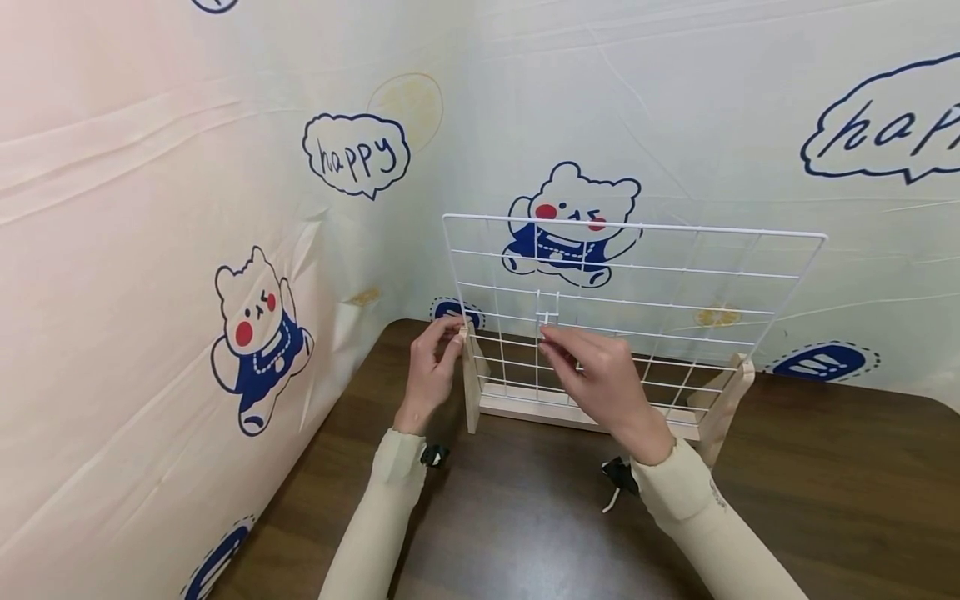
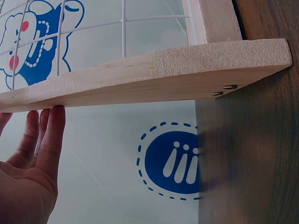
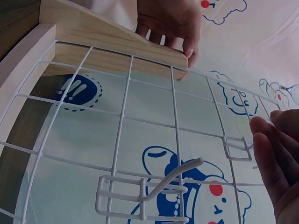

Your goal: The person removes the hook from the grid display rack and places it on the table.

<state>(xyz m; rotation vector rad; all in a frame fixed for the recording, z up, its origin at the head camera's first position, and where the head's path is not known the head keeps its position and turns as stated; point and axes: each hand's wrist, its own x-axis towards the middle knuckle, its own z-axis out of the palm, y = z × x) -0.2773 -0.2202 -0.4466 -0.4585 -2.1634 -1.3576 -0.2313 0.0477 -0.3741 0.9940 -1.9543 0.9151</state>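
Observation:
A white wire grid [image 1: 630, 267] leans in a light wooden stand [image 1: 517, 400] on the table. My left hand [image 1: 431, 367] holds the upper end of the stand's left side piece [image 2: 140, 79], with several fingertips against its outer face. At the grid, my right hand [image 1: 603, 379] has its thumb and fingers together at a white wire hook [image 1: 547, 310]. In the right wrist view this hook [image 3: 237, 148] hangs on the grid, its front end partly hidden by the fingertips. A second white hook [image 3: 142, 200] hangs closer to that camera, its prong pointing outward.
The dark brown wooden table [image 1: 510, 517] extends in front of the stand. A pale printed cloth [image 1: 360, 250] with cartoon bears covers the left and back sides. The stand's right side piece [image 1: 727, 408] rises beside my right forearm.

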